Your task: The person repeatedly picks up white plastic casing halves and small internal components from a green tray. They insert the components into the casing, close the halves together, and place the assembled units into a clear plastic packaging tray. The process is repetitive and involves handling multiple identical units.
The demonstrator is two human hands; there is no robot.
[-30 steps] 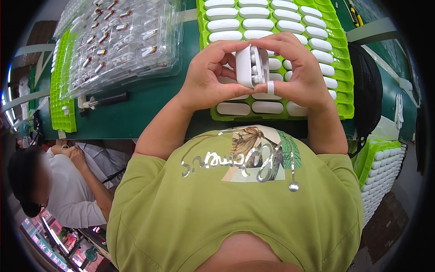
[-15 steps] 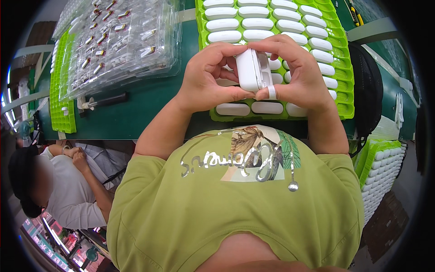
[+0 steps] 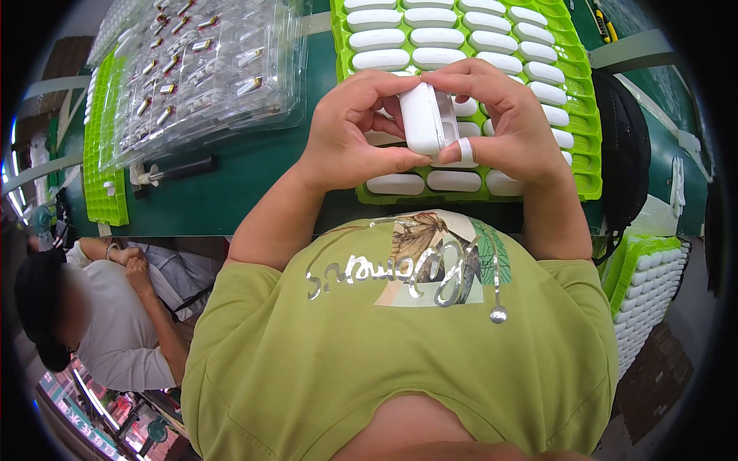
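Observation:
A white earbud charging case [image 3: 420, 121] is held up between both my hands, over the near part of a bright green tray [image 3: 582, 165]. My left hand [image 3: 346, 127] closes on its rounded outer shell, fingers at the upper edge and thumb along the lower edge. With thumb and fingers, my right hand [image 3: 513, 123] grips the other side, where a paler inner part faces it. A white band circles the right thumb. In the tray's rows lie several similar white cases [image 3: 438, 38]; my hands cover some of them.
Left on the green table [image 3: 261, 192] are stacked clear plastic trays [image 3: 200, 84] holding small metallic parts, a dark-handled tool [image 3: 181, 172] and another green tray [image 3: 105, 184]. A black bag [image 3: 624, 146] hangs at right above a loaded green tray [image 3: 642, 296]. A seated person [image 3: 127, 323] is at left.
My right thumb has shifted slightly to the right along the case's lower edge, and the case has turned very slightly. Both hands keep their hold.

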